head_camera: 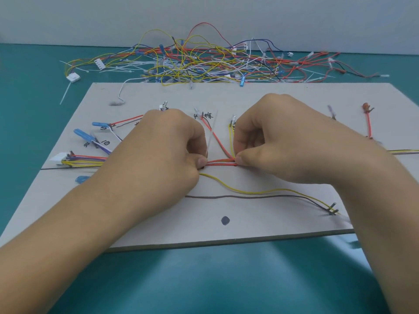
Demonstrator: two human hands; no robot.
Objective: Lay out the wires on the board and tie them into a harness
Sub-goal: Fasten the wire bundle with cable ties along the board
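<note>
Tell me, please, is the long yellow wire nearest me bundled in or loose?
Loose: the yellow wire curves apart below the pinched red wires.

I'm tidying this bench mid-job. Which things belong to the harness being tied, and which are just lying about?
In the job: board, red wire bundle pinched by left hand and right hand, clear cable tie.
Lying about: tangled wire pile, loose cable tie.

Two hands meet at the middle of a grey board (249, 223) on a teal table (204, 279). The left hand (167, 146) pinches a red wire bundle (221, 162), with a white cable tie (212, 132) rising from its fingers. The right hand (278, 137) pinches the same bundle just alongside. A heap of loose wires (204, 62) lies beyond the board.
</note>
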